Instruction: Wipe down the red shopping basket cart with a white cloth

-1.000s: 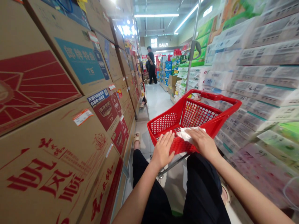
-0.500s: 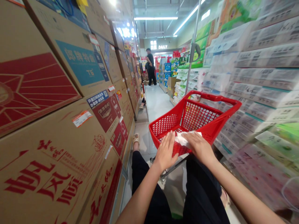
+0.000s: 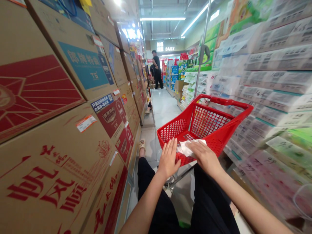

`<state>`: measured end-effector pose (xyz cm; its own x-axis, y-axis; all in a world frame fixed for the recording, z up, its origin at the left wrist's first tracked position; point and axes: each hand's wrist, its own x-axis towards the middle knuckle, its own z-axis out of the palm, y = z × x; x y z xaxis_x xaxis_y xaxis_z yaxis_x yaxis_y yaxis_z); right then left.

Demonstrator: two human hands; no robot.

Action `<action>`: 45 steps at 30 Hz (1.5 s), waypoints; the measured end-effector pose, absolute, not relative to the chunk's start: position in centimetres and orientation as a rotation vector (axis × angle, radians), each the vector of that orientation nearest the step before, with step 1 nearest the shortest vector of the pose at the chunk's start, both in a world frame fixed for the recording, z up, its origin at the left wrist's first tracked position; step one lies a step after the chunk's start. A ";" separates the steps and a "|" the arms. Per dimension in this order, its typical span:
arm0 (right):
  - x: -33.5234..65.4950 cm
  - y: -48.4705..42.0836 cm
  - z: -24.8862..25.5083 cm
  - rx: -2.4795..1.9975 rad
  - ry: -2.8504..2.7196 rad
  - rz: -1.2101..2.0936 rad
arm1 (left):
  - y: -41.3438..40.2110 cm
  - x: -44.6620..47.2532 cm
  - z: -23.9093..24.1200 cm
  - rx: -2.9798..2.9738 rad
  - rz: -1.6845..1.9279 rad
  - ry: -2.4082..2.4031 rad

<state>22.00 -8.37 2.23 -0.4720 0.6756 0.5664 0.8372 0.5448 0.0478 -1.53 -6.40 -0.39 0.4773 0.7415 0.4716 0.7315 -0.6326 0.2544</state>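
Note:
A red plastic shopping cart (image 3: pixel 209 122) with a perforated basket stands in front of my legs, angled to the right. My left hand (image 3: pixel 168 159) lies on its near edge, fingers stretched out flat and thumb apart. Under my right hand (image 3: pixel 204 157) is a crumpled white wipe (image 3: pixel 187 148), pressed against the same near rim of the basket. The fingers of that hand reach over the wipe, hiding part of it; whether it is paper or cloth I cannot tell.
Stacked cardboard cartons (image 3: pixel 60 146) wall the left side. Plastic-wrapped packs (image 3: pixel 268 97) with handwritten prices pile up on the right. A metal pole (image 3: pixel 198 74) rises behind the cart. Farther down the tiled aisle (image 3: pixel 168 107) stands a person in dark clothes (image 3: pixel 157 70).
My right hand and the white wipe have slid left along the rim. My left hand has shifted slightly left and down. The cart has moved a little to the right.

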 end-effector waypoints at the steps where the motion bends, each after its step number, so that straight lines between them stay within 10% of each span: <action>1: 23.2 -8.1 2.3 -1.259 -2.275 -0.439 | -6.5 -1.6 -0.3 2.687 0.870 1.334; 45: 18.2 -11.1 0.5 -1.135 -2.350 -0.525 | -5.4 -1.5 -1.3 2.781 0.880 1.459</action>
